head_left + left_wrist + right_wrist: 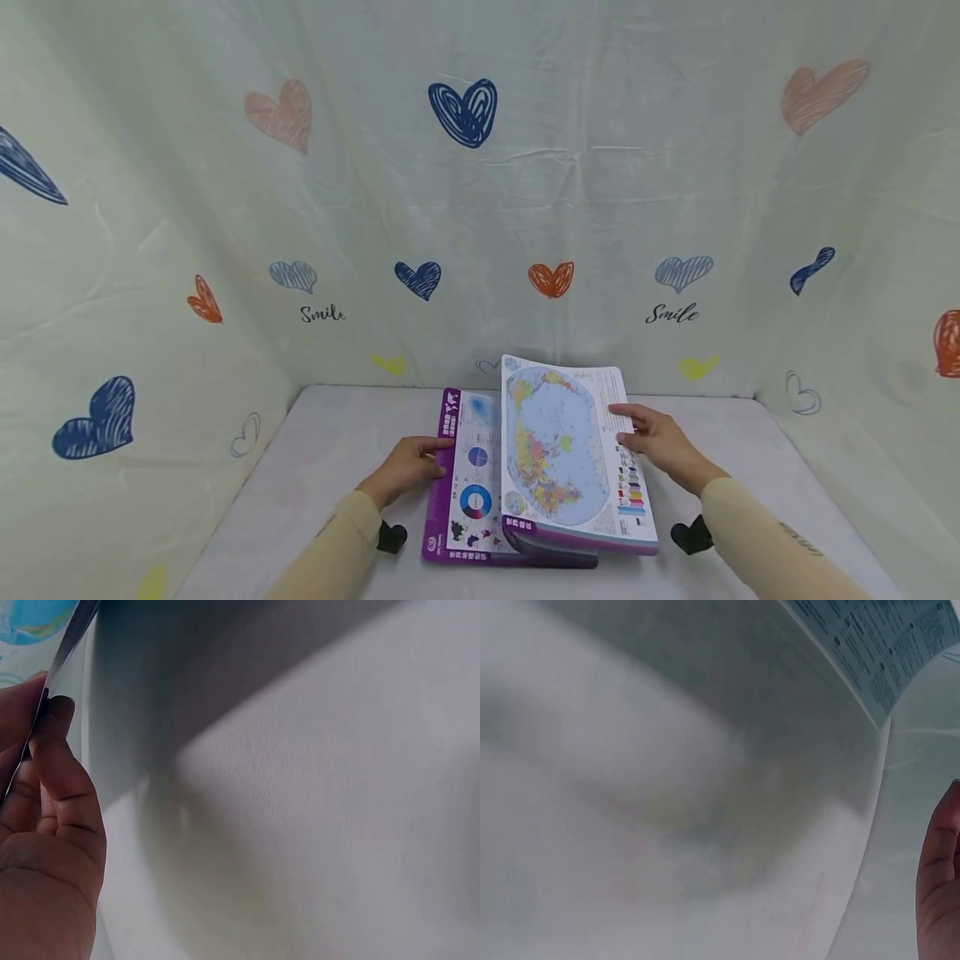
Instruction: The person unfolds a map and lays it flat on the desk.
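Note:
Two map sheets overlap near the middle of the table in the head view. My left hand [408, 469] pinches the left edge of the purple-bordered map [437, 508], which carries round charts. In the left wrist view, the left hand [56, 817] has its thumb and fingers on opposite faces of that thin edge. Over its right part lies a white-bordered world map [558, 450], whose right edge my right hand [663, 442] holds. The right wrist view has a printed corner of a sheet [889, 652] at top right; the right hand [939, 877] is partly cut off there.
A pale table [315, 442] stands against a white curtain [480, 208] printed with hearts and "Smile". Black heart shapes lie beside both wrists, one at left [392, 537] and one at right [692, 535].

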`<state>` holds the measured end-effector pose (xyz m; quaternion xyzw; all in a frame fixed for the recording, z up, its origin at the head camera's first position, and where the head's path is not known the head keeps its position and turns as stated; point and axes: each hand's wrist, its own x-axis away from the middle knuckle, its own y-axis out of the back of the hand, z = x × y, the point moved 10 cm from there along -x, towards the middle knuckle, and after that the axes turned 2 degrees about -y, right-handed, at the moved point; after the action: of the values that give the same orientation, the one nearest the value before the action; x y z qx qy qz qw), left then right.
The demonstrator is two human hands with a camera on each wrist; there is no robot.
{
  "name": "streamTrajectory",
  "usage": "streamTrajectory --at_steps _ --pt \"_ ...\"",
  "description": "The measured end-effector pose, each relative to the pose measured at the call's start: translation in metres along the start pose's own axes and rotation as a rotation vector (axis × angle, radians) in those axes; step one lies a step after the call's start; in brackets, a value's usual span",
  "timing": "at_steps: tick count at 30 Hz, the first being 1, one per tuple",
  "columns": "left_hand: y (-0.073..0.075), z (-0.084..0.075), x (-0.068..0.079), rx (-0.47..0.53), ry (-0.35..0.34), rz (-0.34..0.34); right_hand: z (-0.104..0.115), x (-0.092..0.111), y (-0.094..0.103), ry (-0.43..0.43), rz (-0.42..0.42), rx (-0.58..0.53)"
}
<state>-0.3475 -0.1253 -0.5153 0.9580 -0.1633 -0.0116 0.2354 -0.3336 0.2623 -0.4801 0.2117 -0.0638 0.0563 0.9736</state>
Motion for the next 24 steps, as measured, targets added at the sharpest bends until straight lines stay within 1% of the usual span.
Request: streamTrajectory --at_steps 7,11,16,22,24 --pt "0.015 0.009 0.007 -0.032 0.059 -0.033 -0.002 0.004 0.014 -0.01 -0.021 0.013" --pt "0.027 0.018 0.012 -0.039 0.096 -0.057 -0.003 0.006 0.02 -0.011 -0.026 0.022" --pt "0.043 0.027 0.02 -0.079 0.136 -0.088 -0.003 0.008 0.029 -0.001 -0.028 0.024" --pt "0.062 0.034 0.029 -0.099 0.161 -0.114 -0.006 0.012 0.038 -0.009 -0.043 0.041" --pt "0.068 0.038 0.032 -0.109 0.181 -0.124 -0.009 0.013 0.042 -0.016 -0.048 0.047"
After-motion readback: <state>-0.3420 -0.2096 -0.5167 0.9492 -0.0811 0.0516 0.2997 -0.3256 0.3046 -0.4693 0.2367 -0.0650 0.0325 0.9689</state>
